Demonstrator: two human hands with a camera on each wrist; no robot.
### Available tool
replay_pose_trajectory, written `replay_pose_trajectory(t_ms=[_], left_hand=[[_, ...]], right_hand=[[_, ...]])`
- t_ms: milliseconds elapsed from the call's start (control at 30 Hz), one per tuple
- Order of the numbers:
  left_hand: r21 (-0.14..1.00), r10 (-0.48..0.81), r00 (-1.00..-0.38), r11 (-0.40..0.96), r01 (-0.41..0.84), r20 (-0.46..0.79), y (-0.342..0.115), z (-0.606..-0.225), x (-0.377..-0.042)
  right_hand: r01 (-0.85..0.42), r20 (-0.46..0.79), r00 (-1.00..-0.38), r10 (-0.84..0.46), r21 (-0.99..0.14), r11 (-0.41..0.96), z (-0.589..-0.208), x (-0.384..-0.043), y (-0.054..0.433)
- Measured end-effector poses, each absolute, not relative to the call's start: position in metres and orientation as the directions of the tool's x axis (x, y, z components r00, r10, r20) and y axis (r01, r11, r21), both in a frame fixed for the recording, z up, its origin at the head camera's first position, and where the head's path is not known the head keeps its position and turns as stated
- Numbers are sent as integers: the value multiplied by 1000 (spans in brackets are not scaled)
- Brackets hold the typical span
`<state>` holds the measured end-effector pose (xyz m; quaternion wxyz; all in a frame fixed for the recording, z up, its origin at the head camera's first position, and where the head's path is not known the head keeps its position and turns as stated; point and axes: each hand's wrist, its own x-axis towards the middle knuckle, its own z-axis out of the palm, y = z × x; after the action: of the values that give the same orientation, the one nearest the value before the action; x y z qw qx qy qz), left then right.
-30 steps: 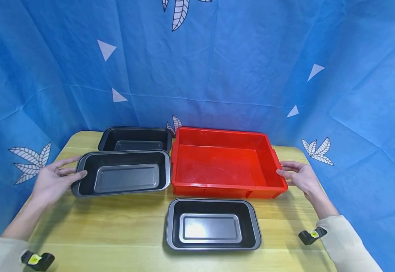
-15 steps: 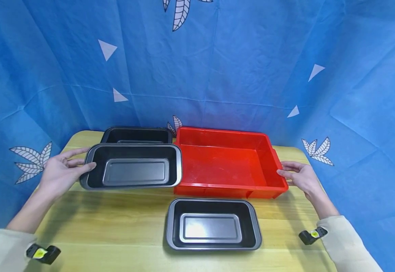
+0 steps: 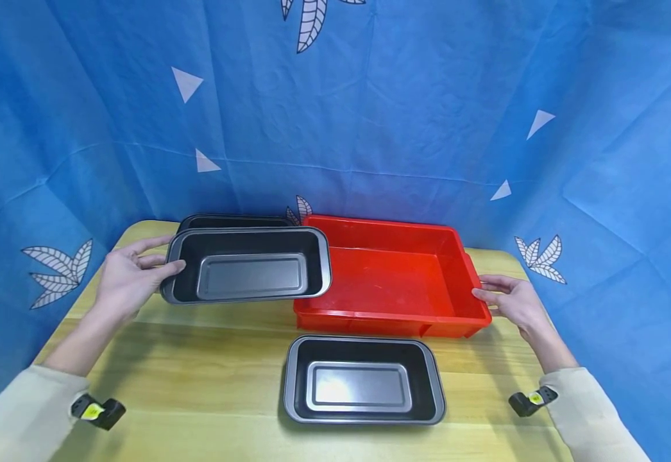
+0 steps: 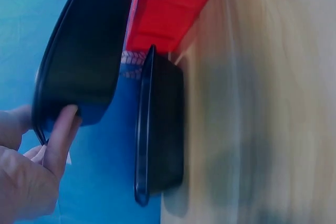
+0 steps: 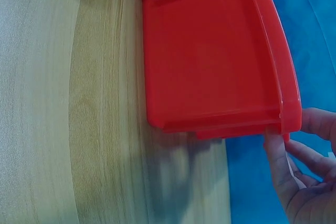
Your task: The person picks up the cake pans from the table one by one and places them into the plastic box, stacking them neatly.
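Observation:
My left hand point(image 3: 130, 276) grips the left end of a dark loaf pan point(image 3: 251, 276), thumb over the rim and fingers behind and under it. The pan is in the air; in the left wrist view its underside point(image 4: 86, 45) hangs apart from the tabletop. It overlaps the left edge of a red plastic bin point(image 3: 390, 282) in the head view. My right hand point(image 3: 511, 301) pinches the rim at the bin's right end, also seen in the right wrist view, where the bin's side wall point(image 5: 210, 56) shows. The inside of the bin holds nothing visible.
A second loaf pan point(image 3: 231, 221) stands at the back left, mostly hidden behind the held one. In front of the bin sits a third loaf pan point(image 3: 364, 388) on the wooden table point(image 3: 197, 391). A blue patterned cloth point(image 3: 341, 115) hangs behind the table.
My left hand has carried the loaf pan right and farther back, so it now covers more of the back pan and the bin's left edge. The right hand stays at the bin's rim.

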<state>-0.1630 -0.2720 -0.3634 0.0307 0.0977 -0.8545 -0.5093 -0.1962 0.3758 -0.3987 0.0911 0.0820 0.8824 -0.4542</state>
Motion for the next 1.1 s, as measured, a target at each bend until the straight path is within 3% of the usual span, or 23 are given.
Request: replay_pose_trajectory(t_ms=[667, 1100], left_hand=[[937, -128, -991, 340, -84, -42, -201, -354, -192], [924, -126, -991, 373, -84, -39, -159, -362, -208]], right_hand=[[229, -242, -969, 53, -797, 559, -398, -196, 375], [211, -225, -973, 42, -810, 548, -399, -194, 374]])
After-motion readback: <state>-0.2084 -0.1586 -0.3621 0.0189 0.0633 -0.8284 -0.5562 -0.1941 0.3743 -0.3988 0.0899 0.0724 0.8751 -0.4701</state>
